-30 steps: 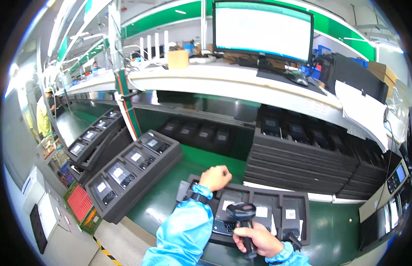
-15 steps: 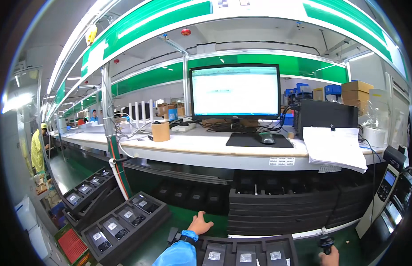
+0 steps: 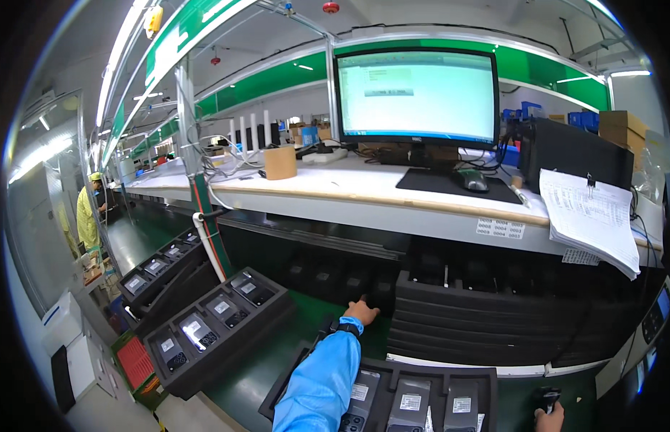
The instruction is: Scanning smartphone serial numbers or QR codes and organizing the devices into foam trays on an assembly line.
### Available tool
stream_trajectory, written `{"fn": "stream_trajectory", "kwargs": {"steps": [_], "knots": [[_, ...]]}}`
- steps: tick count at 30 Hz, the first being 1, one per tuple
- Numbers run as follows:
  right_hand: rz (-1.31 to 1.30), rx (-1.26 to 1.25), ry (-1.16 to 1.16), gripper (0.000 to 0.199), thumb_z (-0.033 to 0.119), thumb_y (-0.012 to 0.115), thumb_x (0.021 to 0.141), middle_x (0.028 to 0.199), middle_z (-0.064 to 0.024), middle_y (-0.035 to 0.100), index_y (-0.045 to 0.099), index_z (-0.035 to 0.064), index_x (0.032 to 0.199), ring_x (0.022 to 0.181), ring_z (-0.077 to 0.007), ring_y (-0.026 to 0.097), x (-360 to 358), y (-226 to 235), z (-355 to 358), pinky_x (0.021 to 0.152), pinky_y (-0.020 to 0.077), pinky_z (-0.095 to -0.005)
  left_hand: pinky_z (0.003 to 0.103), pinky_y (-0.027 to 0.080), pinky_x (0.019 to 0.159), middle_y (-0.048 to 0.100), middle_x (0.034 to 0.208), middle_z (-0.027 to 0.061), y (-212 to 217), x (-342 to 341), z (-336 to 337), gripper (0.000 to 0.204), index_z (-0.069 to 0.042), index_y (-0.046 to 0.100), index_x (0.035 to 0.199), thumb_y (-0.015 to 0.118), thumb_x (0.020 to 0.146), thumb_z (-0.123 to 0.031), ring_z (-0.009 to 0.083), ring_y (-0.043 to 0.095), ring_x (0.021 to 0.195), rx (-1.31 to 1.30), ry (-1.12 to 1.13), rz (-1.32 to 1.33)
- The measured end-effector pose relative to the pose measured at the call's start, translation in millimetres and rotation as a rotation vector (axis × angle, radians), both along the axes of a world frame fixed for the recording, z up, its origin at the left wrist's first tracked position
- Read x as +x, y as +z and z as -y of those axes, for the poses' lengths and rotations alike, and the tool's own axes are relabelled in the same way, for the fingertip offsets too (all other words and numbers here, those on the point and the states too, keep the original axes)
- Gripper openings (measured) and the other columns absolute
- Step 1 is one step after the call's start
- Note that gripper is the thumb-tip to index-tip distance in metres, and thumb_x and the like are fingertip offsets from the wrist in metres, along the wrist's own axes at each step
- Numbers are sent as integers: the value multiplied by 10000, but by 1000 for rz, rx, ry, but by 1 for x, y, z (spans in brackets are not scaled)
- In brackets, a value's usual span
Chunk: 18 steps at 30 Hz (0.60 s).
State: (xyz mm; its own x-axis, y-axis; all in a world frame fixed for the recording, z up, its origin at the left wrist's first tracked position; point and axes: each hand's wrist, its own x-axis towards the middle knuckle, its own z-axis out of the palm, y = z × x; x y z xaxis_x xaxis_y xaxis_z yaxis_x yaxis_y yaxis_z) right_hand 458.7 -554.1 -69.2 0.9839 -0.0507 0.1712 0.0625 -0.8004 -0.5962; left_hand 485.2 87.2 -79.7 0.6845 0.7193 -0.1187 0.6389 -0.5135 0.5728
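My left hand [image 3: 362, 312], in a blue sleeve with a dark band at the wrist, reaches forward below the workbench. Its fingers are apart, and no object shows in them. Just beyond its fingertips, in shadow, lies a dark tray of phones [image 3: 324, 277]; whether they touch it I cannot tell. At the lower right my right hand [image 3: 549, 420] grips a black handheld scanner [image 3: 547, 397]. Between my arms sits a black foam tray [image 3: 437, 374] holding dark phones, among them a labelled phone [image 3: 409, 407]. My left forearm hides that tray's left part.
Another foam tray of phones [image 3: 274, 315] lies at the left, with more trays [image 3: 130, 306] behind it. Black trays are stacked [image 3: 465, 324] beneath the workbench [image 3: 335, 198]. A monitor [image 3: 418, 97], a mouse [image 3: 473, 181] and clipped papers [image 3: 591, 216] are above. A person [image 3: 86, 216] stands far left.
My left hand has moved forward and to the right, toward the shaded tray under the bench. The view has shifted, and the right hand still holds the scanner.
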Motion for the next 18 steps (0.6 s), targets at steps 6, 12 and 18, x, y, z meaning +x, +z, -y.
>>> {"fn": "stream_trajectory", "kwargs": {"steps": [6,12,18], "knots": [[29,-14,-57,419,219,742,868,1044,-276,717,663,-28,1198,975,-439,681,4,-9,1,858,515,-450,499,460,1093,388,1550,294,1,12,-3,808,-239,345,1575,652,885,-526,448,537,1315,58,-52,-95],[45,121,-86,284,158,703,860,806,-161,688,639,-25,1067,683,-269,645,19,-30,6,633,494,-373,516,505,1017,463,1474,292,-4,21,-6,685,-262,438,1522,601,912,-528,429,588,1255,165,59,-70],[40,290,-130,123,57,650,785,631,-48,598,605,-10,878,504,-137,561,20,-35,3,468,439,-306,487,513,1008,609,1243,286,11,-12,-13,472,-78,686,1220,688,843,-362,457,623,1121,232,464,104]]}}
